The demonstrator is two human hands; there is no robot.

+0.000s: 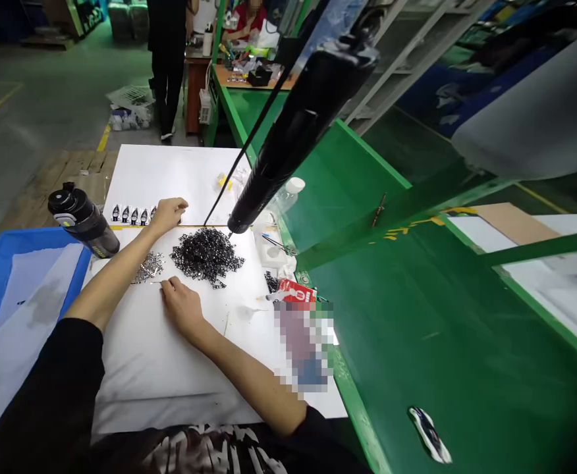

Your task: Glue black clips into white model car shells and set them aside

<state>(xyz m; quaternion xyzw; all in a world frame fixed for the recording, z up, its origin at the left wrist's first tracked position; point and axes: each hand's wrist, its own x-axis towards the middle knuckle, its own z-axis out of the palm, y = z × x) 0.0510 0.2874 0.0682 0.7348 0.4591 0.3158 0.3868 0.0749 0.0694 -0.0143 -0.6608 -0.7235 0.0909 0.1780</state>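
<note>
My left hand (168,216) is at the right end of a row of small dark pointed pieces (135,216). Its fingers are bent together, and a dark bit shows under them; what they hold is hidden. Nearer to me, my right hand (184,306) rests low over the white table surface (140,349), fingertips pinched beside a pile of small silvery metal parts (150,266). Something thin shows at those fingertips, too small to name. Between and right of the hands lies a heap of small black parts (207,255). Above it hangs a black electric screwdriver (288,145), its tip near the heap.
At left are a dark bottle (83,220) and a blue bin (22,240) with white sheeting. A red packet (297,293), tweezers (278,243) and a white-capped bottle (291,191) lie rightward, beside a green conveyor (392,329). Two people are in the background.
</note>
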